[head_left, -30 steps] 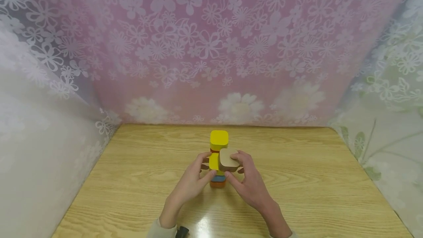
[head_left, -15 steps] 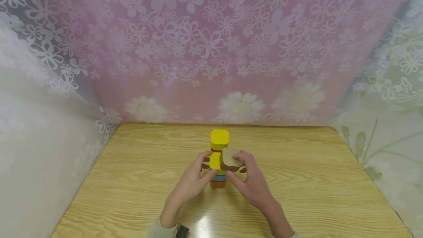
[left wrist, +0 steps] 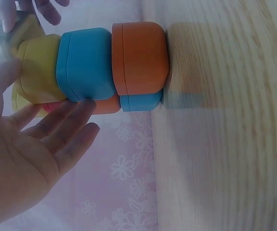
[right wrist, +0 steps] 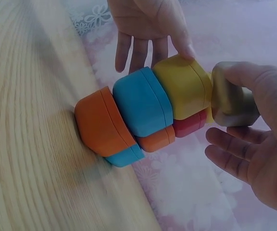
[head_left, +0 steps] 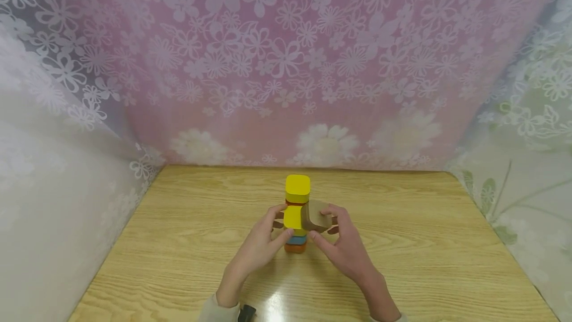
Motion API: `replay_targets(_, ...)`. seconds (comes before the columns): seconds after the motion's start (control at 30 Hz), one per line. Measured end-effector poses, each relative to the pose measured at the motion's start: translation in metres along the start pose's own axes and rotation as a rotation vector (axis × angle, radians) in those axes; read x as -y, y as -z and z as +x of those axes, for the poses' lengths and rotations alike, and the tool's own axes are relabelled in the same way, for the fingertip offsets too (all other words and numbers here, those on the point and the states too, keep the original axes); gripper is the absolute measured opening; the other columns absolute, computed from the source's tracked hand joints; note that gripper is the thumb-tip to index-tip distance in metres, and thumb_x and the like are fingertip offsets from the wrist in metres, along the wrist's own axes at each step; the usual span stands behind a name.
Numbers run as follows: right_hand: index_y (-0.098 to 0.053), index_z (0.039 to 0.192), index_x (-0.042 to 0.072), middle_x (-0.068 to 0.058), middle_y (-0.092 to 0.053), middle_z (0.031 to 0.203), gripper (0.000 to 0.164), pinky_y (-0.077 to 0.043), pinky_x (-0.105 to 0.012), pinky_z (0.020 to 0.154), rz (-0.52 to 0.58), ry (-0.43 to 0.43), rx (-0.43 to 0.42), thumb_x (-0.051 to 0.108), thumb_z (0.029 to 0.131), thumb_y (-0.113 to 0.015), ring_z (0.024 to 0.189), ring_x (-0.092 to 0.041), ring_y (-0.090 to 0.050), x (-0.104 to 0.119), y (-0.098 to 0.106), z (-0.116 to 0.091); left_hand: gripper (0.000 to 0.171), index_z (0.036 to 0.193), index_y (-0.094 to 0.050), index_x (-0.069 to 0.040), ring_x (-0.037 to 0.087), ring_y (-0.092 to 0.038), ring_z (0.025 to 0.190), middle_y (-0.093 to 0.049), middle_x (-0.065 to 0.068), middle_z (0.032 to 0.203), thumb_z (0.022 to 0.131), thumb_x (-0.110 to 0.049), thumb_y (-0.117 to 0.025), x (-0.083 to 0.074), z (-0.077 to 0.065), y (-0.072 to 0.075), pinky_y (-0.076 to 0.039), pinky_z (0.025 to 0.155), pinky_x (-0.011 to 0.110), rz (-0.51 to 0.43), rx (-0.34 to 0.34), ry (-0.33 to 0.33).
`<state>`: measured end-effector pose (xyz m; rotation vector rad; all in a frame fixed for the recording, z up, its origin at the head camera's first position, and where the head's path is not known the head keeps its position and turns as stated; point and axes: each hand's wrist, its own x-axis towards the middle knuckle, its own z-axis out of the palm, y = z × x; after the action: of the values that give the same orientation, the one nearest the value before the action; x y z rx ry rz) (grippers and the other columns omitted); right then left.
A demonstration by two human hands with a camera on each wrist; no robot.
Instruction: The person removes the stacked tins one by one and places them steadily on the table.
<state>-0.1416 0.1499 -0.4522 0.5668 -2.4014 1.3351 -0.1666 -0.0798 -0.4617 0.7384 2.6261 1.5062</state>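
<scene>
Rounded blocks with a seam line stand in two upright stacks. The front stack has an orange block at the bottom, a blue block above it and a yellow block on top. My right hand holds a gold-brown block between thumb and fingers, tilted against the yellow block's right edge. On the opposite side my left hand touches the yellow block with its thumb; its fairly straight fingers reach along the far side of the stack. Their exact contact is partly hidden.
Close behind stands the taller stack, with another yellow block on top, then a red block, a second orange block and a second blue block. The wooden table meets flowered curtains at the back and sides.
My right hand has shifted slightly right and tipped the gold-brown block further over to its right, uncovering more of the front yellow block's top. My left hand has stayed put.
</scene>
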Motion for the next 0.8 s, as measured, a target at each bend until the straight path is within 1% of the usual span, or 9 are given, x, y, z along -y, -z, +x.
replay_targets(0.17,-0.046,0.127,0.011,-0.008,-0.055,0.127,0.051,-0.055,-0.041,0.078,0.026,-0.073,0.028,0.017,0.088,-0.078,0.097,-0.020,-0.057,-0.003,0.003,0.000,0.063,0.152,-0.032,-0.015,0.025,-0.058,0.114,-0.058,0.006,0.131,0.100,-0.043,-0.056,0.000,0.000,0.000,-0.049,0.096,0.051,0.005,-0.003,0.003)
replay_targets(0.27,-0.044,0.130,0.011,-0.007,-0.055,0.127,0.054,-0.055,-0.042,0.079,0.045,-0.100,0.043,0.021,0.089,-0.077,0.096,-0.018,-0.056,-0.005,0.005,-0.001,0.063,0.151,-0.033,-0.015,0.026,-0.059,0.114,-0.059,0.007,0.131,0.100,-0.043,-0.056,0.000,0.000,0.000,-0.049,0.096,0.051,0.005,-0.004,0.007)
replay_targets(0.47,-0.039,0.139,0.012,-0.006,-0.053,0.128,0.063,-0.053,-0.037,0.078,0.086,-0.106,0.055,0.021,0.089,-0.077,0.093,-0.018,-0.055,-0.004,0.007,-0.001,0.063,0.151,-0.033,-0.014,0.026,-0.058,0.115,-0.059,0.007,0.131,0.100,-0.044,-0.056,0.001,0.000,0.000,-0.049,0.096,0.051,0.006,-0.003,0.007)
replay_targets(0.63,-0.042,0.140,0.014,-0.004,-0.055,0.129,0.063,-0.052,-0.033,0.079,0.086,-0.130,0.070,0.022,0.088,-0.077,0.093,-0.017,-0.055,-0.004,0.009,-0.001,0.063,0.151,-0.033,-0.013,0.025,-0.059,0.114,-0.059,0.007,0.131,0.101,-0.043,-0.056,0.001,0.000,0.000,-0.049,0.096,0.050,0.008,-0.007,0.000)
replay_targets(0.8,-0.043,0.139,0.013,-0.005,-0.056,0.129,0.062,-0.053,-0.034,0.078,0.073,-0.141,0.083,0.022,0.089,-0.077,0.093,-0.020,-0.055,-0.007,0.011,-0.001,0.064,0.151,-0.033,-0.013,0.026,-0.059,0.114,-0.058,0.007,0.131,0.101,-0.043,-0.056,0.001,0.000,0.000,-0.049,0.096,0.050,0.007,-0.007,0.000)
